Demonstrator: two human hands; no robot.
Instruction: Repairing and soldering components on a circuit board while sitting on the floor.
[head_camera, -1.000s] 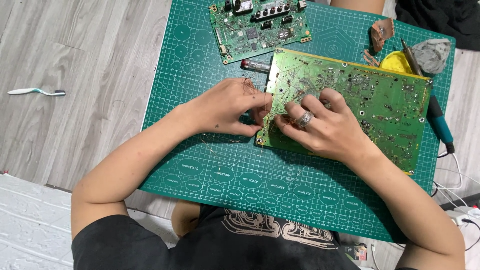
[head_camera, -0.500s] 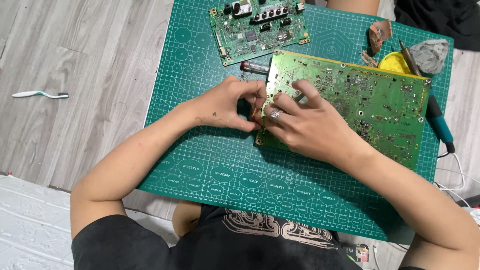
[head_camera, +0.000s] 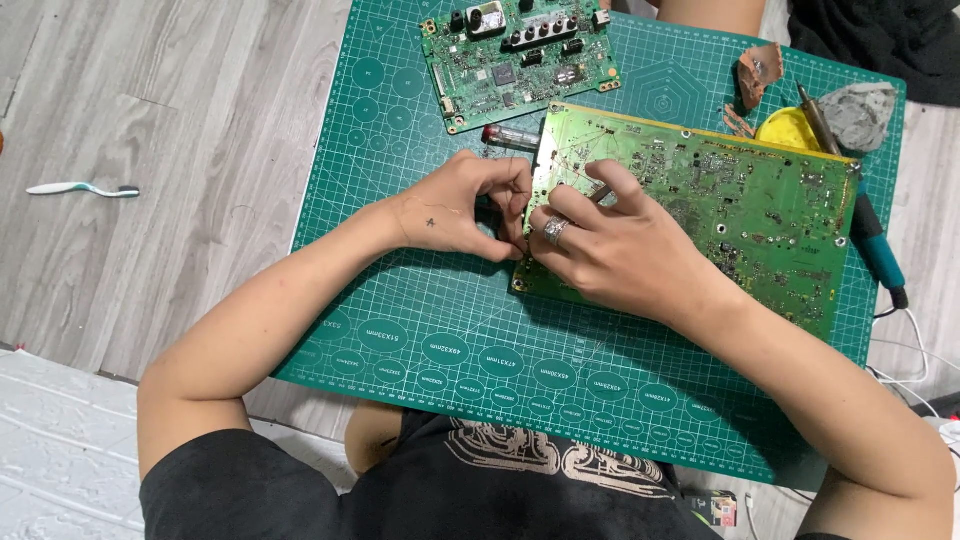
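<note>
Circuit board (head_camera: 730, 210), the large green one with a yellowish rim, is laid flat on the green cutting mat (head_camera: 420, 330), its long axis running from the left edge near the middle of the mat down and away to the right, slightly tilted against the mat's grid. Its left edge is met by both hands. The right hand (head_camera: 600, 245), with a ring on one finger, is spread over the board's lower left corner, fingers curled, and a thin metal tool seems to be pinched between thumb and forefinger, though what it is cannot be told. The left hand (head_camera: 465, 205) is kept on the mat just beside the board's left edge, fingers bent in and touching that edge; whether anything small is gripped in it cannot be seen. The board thus lies to the right of the left hand and under the right one, so the right hand is the nearer to its surface. A smaller green board (head_camera: 515, 55) is set at the far edge of the mat, apart from the hands, with a small cylindrical part (head_camera: 510, 137) between the two boards. A soldering iron (head_camera: 870, 235) rests by the large board's right end, and a toothbrush (head_camera: 80, 189) lies on the wooden floor well to the left.
</note>
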